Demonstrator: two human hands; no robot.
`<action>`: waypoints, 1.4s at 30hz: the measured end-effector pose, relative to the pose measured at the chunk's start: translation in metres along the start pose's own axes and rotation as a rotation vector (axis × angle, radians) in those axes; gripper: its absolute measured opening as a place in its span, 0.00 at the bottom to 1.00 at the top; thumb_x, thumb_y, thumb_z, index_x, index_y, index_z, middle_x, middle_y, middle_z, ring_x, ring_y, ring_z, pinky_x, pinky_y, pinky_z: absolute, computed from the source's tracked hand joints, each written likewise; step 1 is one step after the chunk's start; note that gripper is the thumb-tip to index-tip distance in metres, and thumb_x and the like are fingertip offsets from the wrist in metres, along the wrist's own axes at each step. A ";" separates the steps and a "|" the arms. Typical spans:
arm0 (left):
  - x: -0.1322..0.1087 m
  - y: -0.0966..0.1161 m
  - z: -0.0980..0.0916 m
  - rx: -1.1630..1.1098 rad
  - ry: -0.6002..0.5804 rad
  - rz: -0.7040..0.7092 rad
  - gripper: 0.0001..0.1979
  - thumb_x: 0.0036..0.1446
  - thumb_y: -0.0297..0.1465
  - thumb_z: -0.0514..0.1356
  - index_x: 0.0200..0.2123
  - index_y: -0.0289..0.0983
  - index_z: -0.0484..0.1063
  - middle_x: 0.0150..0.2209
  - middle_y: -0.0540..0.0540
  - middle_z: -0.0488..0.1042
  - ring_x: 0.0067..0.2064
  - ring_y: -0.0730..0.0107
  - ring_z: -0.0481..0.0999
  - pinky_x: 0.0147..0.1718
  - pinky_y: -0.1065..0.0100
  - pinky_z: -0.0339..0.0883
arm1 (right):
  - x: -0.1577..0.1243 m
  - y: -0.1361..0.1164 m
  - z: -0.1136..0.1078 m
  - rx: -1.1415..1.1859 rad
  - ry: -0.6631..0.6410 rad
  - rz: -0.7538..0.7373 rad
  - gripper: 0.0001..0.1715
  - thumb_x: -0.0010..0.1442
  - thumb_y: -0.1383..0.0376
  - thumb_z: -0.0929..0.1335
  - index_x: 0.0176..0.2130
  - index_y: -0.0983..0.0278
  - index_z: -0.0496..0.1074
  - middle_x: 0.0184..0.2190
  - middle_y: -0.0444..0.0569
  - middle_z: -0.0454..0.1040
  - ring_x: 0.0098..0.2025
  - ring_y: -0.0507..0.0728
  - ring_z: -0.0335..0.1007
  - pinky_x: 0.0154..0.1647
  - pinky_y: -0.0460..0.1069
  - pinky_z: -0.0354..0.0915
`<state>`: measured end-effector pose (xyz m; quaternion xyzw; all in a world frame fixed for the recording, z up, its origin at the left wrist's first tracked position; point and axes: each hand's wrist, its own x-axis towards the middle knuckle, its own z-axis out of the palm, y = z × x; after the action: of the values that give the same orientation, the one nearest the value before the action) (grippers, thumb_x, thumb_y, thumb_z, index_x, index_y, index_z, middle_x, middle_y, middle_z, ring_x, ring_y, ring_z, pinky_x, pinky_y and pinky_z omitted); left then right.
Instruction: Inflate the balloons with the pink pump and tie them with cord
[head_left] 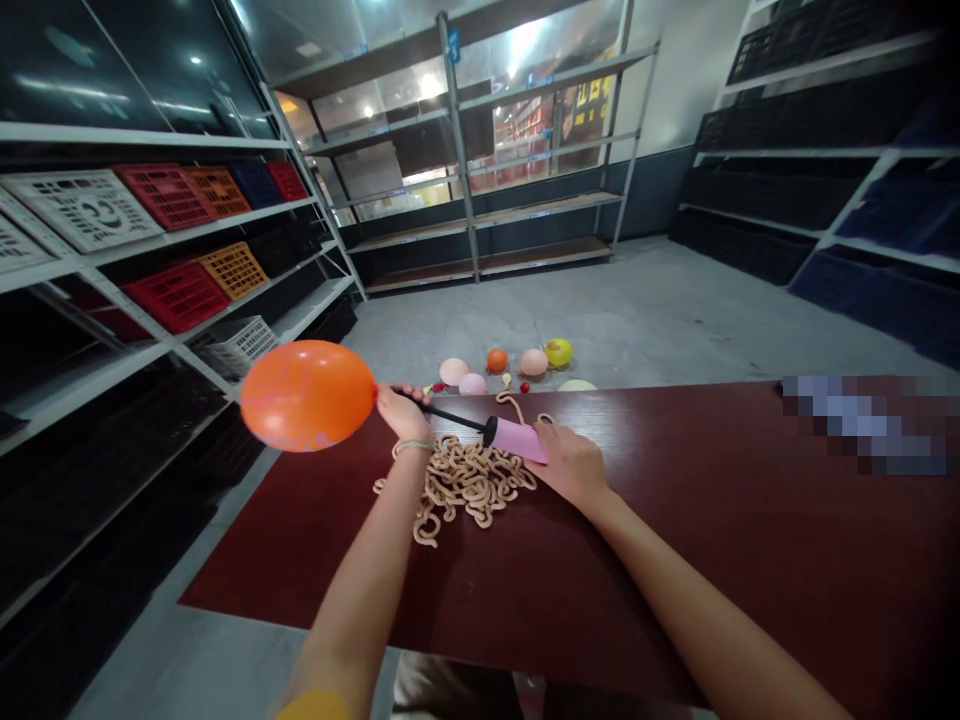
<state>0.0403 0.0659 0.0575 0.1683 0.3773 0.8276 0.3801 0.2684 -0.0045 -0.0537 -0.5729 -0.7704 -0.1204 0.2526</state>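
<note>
A large inflated orange balloon hangs off to the left, its neck pinched in my left hand. The fingers of that hand are closed round the neck and the tip of a pump with a black rod and a pink barrel. My right hand is wrapped round the pink barrel. Below and between my hands, a tangled heap of beige uninflated long balloons lies on the dark red table.
Several small balloons, among them an orange one and a yellow one, lie on the floor beyond the table. Shelves with coloured crates stand at the left. A pixelated patch covers the table's right end.
</note>
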 end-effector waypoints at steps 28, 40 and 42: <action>-0.051 -0.055 0.002 0.024 -0.180 -0.139 0.09 0.59 0.36 0.52 0.30 0.41 0.53 0.19 0.57 0.58 0.16 0.78 0.60 0.17 0.76 0.54 | -0.004 -0.001 -0.003 0.022 -0.003 -0.010 0.22 0.58 0.57 0.68 0.50 0.62 0.69 0.40 0.50 0.77 0.38 0.58 0.72 0.34 0.49 0.56; -0.006 -0.018 0.002 0.012 -0.056 -0.061 0.07 0.56 0.33 0.51 0.29 0.41 0.54 0.19 0.57 0.56 0.16 0.78 0.58 0.16 0.75 0.52 | 0.000 -0.001 -0.001 0.018 0.008 0.012 0.22 0.57 0.57 0.69 0.50 0.62 0.70 0.42 0.52 0.77 0.39 0.59 0.73 0.34 0.49 0.58; -0.033 -0.042 0.001 -0.013 -0.098 -0.105 0.07 0.56 0.33 0.52 0.29 0.41 0.55 0.20 0.56 0.58 0.17 0.77 0.60 0.17 0.74 0.54 | -0.002 0.000 -0.003 0.004 0.019 0.023 0.23 0.56 0.56 0.69 0.50 0.62 0.69 0.44 0.52 0.77 0.38 0.59 0.73 0.34 0.49 0.58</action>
<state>0.0835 0.0589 0.0272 0.1863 0.3612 0.7996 0.4422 0.2692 -0.0072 -0.0523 -0.5800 -0.7616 -0.1213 0.2623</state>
